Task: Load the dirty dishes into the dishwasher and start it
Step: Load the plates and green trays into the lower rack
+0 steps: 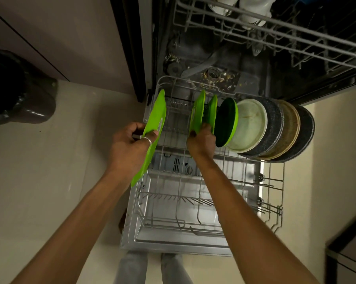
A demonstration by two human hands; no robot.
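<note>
The left hand (pixel 130 144) grips a green plate (pixel 155 119) held on edge over the left side of the lower rack (pixel 173 174). The right hand (pixel 201 141) pinches a second green plate (pixel 198 111), which stands in the rack beside the other plates (pixel 248 126).

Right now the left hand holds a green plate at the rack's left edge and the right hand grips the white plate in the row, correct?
No: the head view shows the right hand gripping a green plate in the row; the white plate stands untouched.
</note>
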